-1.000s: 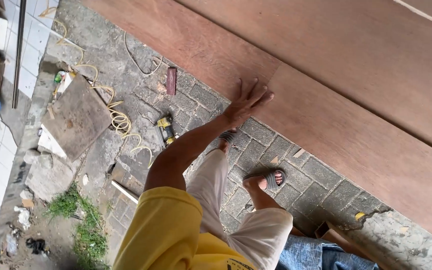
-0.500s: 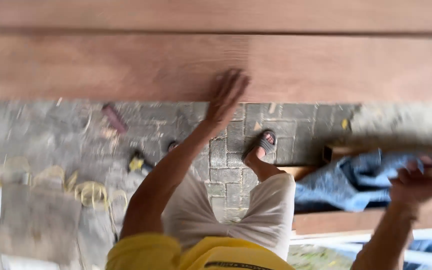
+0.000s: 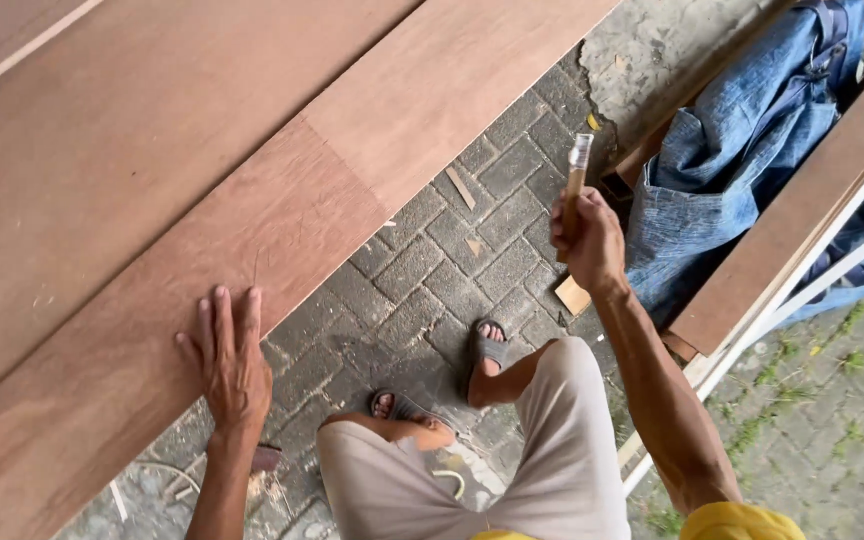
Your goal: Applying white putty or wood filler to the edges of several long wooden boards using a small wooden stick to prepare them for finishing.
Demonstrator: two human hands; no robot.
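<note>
My left hand (image 3: 229,358) lies flat, fingers spread, on the near edge of a long reddish-brown wooden board (image 3: 252,170). My right hand (image 3: 589,240) is raised over the paving and is closed around a slim tool with a wooden handle and a pale tip (image 3: 577,165) that points upward. The tool's kind is unclear. Below, my legs in light shorts and my feet in dark sandals (image 3: 490,346) stand on grey paving bricks (image 3: 422,270).
A blue denim garment (image 3: 742,130) is draped at the upper right beside a narrower wooden plank (image 3: 802,210) with a white edge strip. Wood chips and scraps lie on the bricks. Grass grows between pavers at the lower right.
The view has swung round. My right hand has come into view and risen, now gripping the slim tool. My left hand stays flat on the board's edge.
</note>
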